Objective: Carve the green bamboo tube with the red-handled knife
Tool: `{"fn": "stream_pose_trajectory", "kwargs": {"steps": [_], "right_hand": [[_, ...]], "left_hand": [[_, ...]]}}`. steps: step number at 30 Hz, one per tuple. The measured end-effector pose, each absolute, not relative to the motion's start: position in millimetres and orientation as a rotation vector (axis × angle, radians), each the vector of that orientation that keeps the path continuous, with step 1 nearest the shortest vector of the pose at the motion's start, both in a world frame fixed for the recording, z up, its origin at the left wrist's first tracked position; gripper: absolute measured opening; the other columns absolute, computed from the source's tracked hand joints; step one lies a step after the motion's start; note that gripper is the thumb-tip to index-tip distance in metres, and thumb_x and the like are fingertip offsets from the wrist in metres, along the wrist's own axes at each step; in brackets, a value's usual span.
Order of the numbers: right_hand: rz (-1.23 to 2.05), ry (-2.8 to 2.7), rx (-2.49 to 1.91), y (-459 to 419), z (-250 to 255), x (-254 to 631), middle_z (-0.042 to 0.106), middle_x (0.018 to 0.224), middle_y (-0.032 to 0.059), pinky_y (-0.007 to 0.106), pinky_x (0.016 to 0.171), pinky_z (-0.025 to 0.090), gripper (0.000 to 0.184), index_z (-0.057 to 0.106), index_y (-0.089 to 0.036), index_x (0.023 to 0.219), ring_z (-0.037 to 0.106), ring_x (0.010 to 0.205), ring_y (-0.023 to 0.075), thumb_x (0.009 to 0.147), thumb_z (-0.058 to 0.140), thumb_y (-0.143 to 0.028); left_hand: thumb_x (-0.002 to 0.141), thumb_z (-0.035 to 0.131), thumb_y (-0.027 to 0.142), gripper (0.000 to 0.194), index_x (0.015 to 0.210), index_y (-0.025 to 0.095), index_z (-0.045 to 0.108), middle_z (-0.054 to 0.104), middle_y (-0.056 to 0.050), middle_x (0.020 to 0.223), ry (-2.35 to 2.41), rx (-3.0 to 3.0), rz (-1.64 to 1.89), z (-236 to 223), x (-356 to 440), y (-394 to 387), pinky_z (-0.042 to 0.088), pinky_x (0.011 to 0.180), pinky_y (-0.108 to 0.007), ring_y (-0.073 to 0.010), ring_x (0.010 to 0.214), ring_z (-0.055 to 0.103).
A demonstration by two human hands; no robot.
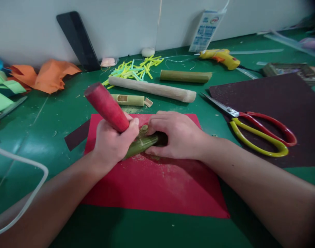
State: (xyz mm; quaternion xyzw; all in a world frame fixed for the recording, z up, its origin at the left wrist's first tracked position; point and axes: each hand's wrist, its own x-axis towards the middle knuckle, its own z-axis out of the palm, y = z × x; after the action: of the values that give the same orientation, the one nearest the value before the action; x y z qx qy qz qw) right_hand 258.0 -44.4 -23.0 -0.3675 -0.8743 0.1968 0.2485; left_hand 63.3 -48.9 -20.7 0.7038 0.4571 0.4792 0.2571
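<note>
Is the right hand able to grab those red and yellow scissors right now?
Probably not right away, because the right hand is holding the green piece. If it let go, the way looks free: nothing lies on top of the scissors.

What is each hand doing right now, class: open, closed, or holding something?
Left hand: closed around a red handle.
Right hand: closed on a green bamboo piece, over the red sheet.
</note>
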Motion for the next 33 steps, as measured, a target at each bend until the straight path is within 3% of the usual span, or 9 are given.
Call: {"fn": "stream_pose_trajectory", "kwargs": {"steps": [10, 15, 24, 33], "right_hand": [[0.583, -2.359, -0.959, -44, -22, 258, 0.065, 0.078, -0.0006, 0.031, 0.071, 0.036, 0.021, 0.06, -0.021, 0.078, 0.054, 0.073, 0.0162, 0.073, 0.078, -0.031], [0.576, -2.369, -0.959, -44, -22, 259, 0.064, 0.077, -0.001, 0.031, 0.069, 0.034, 0.023, 0.06, -0.021, 0.077, 0.054, 0.075, 0.0166, 0.074, 0.078, -0.033], [0.558, -2.396, -1.005, -44, -20, 256, 0.061, 0.076, -0.0005, 0.031, 0.069, 0.033, 0.023, 0.057, -0.021, 0.076, 0.051, 0.074, 0.0164, 0.072, 0.077, -0.03], [0.568, -2.388, -0.988, -44, -22, 257, 0.064, 0.08, -0.0001, 0.031, 0.071, 0.035, 0.022, 0.059, -0.021, 0.079, 0.054, 0.078, 0.0175, 0.075, 0.076, -0.034]], "left_hand": [[0.076, 0.06, 0.018, 0.021, 0.055, 0.02, 0.056, 0.05, 0.005, 0.046, 0.964, 1.77, 1.097, -13, 68, -48, 0.035, 0.039, -0.021, -0.007, 0.039, 0.041], [0.072, 0.06, 0.019, 0.02, 0.052, 0.02, 0.056, 0.052, 0.004, 0.046, 0.994, 1.779, 1.048, -8, 70, -47, 0.037, 0.041, -0.021, -0.0083, 0.042, 0.045], [0.071, 0.061, 0.02, 0.019, 0.053, 0.019, 0.058, 0.048, 0.006, 0.044, 1.015, 1.633, 1.017, -9, 73, -47, 0.034, 0.038, -0.02, -0.006, 0.037, 0.037], [0.075, 0.061, 0.016, 0.022, 0.053, 0.017, 0.056, 0.053, 0.005, 0.049, 0.879, 1.696, 1.021, -8, 72, -46, 0.034, 0.04, -0.017, -0.005, 0.043, 0.043]]}}
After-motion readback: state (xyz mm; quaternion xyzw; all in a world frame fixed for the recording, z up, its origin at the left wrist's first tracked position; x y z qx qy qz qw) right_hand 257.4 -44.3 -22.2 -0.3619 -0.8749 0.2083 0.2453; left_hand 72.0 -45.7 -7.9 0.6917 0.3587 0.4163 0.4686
